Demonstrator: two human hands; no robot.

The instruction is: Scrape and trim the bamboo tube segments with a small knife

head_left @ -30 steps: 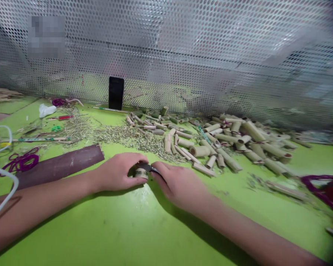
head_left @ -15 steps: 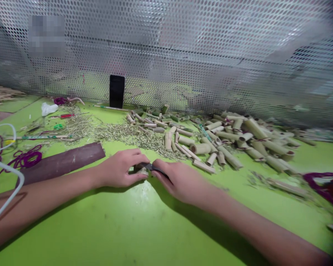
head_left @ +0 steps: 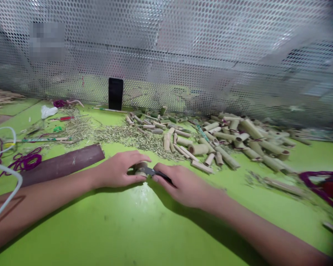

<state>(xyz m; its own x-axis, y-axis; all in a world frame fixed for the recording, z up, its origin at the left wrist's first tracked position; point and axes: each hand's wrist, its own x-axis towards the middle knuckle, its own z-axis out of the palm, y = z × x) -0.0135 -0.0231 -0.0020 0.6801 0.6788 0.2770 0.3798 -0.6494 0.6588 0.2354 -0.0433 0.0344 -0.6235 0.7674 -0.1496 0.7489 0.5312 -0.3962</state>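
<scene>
The left hand (head_left: pixel 115 170) curls around a short bamboo tube (head_left: pixel 140 170) between both hands, just above the green worktop (head_left: pixel 100 229). The right hand (head_left: pixel 180 184) closes on a dark-bladed knife (head_left: pixel 151 171), its blade against the tube. Loose bamboo tubes (head_left: pixel 238 136) lie at 1 o'clock, shavings (head_left: pixel 127 138) at 12 o'clock

Bamboo piece (head_left: pixel 140 170) mostly hidden by the hands (head_left: pixel 116 170)
</scene>
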